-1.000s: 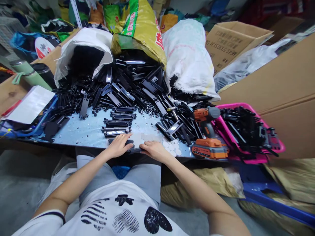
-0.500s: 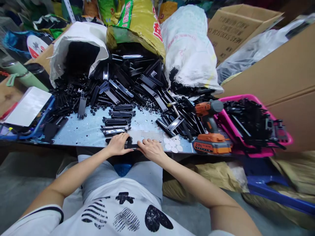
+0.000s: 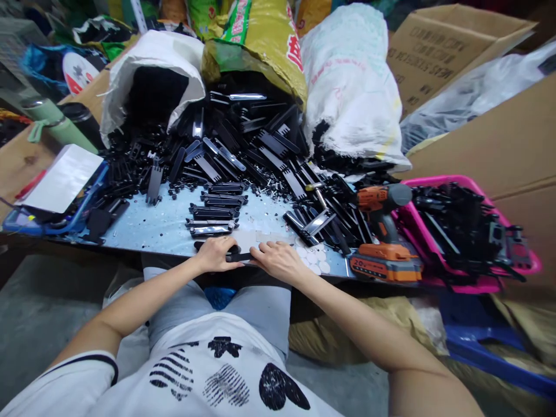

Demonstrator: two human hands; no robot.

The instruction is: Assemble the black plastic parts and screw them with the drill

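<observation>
A black plastic strip (image 3: 240, 256) is held at the near edge of the desk (image 3: 143, 231), left of the cordless drill (image 3: 384, 231). The fingers of the left hand (image 3: 215, 253) are clenched on one end, and those of the right hand (image 3: 280, 260) are pinched on the other. With uneven pressure it could be pushed off that edge.

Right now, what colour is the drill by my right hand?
The drill is orange with a grey rear and dark handle, clearest in the head view.
</observation>
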